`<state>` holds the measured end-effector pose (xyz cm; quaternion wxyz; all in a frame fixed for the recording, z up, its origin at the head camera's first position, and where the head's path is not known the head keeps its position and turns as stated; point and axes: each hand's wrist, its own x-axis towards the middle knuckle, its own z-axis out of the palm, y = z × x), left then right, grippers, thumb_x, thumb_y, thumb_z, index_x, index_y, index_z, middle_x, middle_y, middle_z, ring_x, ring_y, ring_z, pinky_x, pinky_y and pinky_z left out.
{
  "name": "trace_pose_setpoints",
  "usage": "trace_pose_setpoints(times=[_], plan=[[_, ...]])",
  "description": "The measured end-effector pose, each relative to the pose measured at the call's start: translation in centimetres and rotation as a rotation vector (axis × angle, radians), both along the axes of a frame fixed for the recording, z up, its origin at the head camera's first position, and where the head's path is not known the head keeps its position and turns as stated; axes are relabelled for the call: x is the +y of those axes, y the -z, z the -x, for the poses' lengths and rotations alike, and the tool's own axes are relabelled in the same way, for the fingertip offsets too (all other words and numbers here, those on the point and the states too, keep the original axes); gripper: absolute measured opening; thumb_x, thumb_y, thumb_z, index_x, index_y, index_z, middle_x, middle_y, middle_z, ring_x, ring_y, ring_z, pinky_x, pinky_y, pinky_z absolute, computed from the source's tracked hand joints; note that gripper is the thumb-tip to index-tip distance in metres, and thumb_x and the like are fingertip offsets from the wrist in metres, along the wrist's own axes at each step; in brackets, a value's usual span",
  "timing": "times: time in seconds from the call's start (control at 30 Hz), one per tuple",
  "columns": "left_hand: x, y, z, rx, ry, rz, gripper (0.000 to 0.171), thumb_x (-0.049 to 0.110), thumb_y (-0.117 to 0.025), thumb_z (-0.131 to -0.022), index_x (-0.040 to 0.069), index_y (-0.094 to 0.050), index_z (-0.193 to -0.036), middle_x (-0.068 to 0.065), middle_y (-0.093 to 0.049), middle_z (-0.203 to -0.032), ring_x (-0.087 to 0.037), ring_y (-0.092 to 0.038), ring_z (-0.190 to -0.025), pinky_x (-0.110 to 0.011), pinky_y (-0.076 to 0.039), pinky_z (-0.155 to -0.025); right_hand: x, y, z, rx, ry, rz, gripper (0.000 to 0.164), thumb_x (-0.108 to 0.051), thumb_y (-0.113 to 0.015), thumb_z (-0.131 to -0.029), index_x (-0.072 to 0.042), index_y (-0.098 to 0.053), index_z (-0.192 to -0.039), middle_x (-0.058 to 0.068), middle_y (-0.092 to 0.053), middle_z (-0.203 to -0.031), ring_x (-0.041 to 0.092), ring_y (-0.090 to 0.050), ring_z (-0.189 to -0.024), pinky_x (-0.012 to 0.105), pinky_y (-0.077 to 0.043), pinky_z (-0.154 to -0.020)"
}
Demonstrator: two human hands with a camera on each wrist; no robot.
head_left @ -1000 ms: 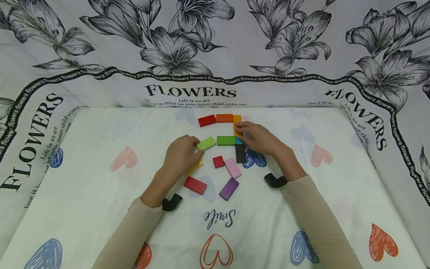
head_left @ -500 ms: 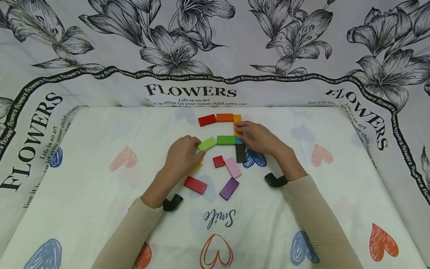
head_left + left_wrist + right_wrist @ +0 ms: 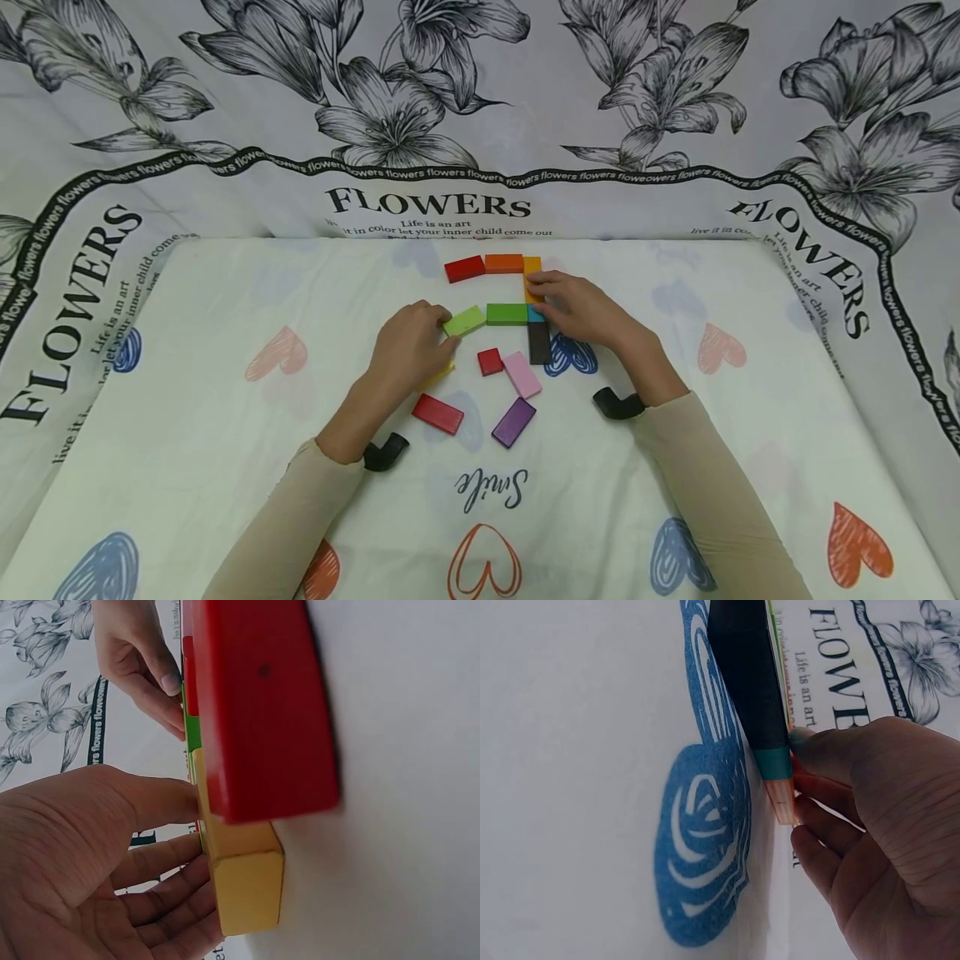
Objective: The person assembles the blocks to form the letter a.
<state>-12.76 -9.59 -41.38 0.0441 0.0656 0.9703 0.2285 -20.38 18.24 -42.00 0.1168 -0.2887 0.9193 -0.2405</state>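
Observation:
In the head view my left hand (image 3: 407, 346) pinches a light green block (image 3: 466, 321) between thumb and fingers, its right end close to a green block (image 3: 507, 314). My right hand (image 3: 581, 307) rests its fingertips on an orange-yellow block (image 3: 532, 279), while its thumb touches a small blue block (image 3: 536, 313). An orange block (image 3: 504, 263) and a red block (image 3: 465, 268) run left from the orange-yellow one. Below the blue piece lies a black block (image 3: 539, 342). The right wrist view shows the thumb at the blue block (image 3: 774, 763).
Nearer me lie a small red block (image 3: 491, 362), a pink block (image 3: 522, 374), a purple block (image 3: 513, 422) and a larger red block (image 3: 438, 414). A yellow block (image 3: 440, 374) is partly hidden by my left hand. Everything sits on a white printed cloth (image 3: 375, 517).
The left hand and the light green block have shifted slightly right, toward the green block. The right hand has stayed in the same place on the blocks.

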Motion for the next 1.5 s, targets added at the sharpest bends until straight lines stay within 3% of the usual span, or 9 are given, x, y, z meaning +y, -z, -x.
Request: trace_pose_setpoints(times=[1.2,1.33,1.5], plan=[[-0.2,-0.2,-0.4,-0.014,0.008,0.011,0.042,0.027,-0.077,-0.096,0.001,-0.073,-0.129,-0.017,-0.074,-0.113,-0.029,-0.066,-0.097,-0.042,-0.059,-0.086,-0.1,0.3,-0.1,-0.005,0.003,0.006,0.047,-0.02,-0.063,-0.107,-0.005,-0.057,-0.151,0.01,-0.052,-0.163,0.033,-0.041,-0.157,0.051,-0.037,-0.129],[-0.4,-0.6,-0.4,-0.046,0.012,0.008,0.049,0.033,-0.075,-0.097,0.002,-0.07,-0.135,-0.016,-0.074,-0.12,-0.03,-0.066,-0.103,-0.044,-0.059,-0.092,-0.1,0.1,-0.2,0.006,0.0,-0.003,0.047,-0.02,-0.063,-0.107,-0.004,-0.057,-0.15,0.011,-0.053,-0.162,0.033,-0.042,-0.157,0.051,-0.037,-0.129],[-1.1,-1.2,-0.6,-0.076,-0.037,-0.009,0.054,0.039,-0.071,-0.099,0.005,-0.067,-0.141,-0.015,-0.072,-0.131,-0.032,-0.066,-0.115,-0.049,-0.059,-0.102,0.0,0.0,0.0,0.001,-0.004,-0.005,0.047,-0.02,-0.062,-0.107,-0.004,-0.057,-0.151,0.011,-0.052,-0.163,0.034,-0.04,-0.158,0.052,-0.036,-0.129]])
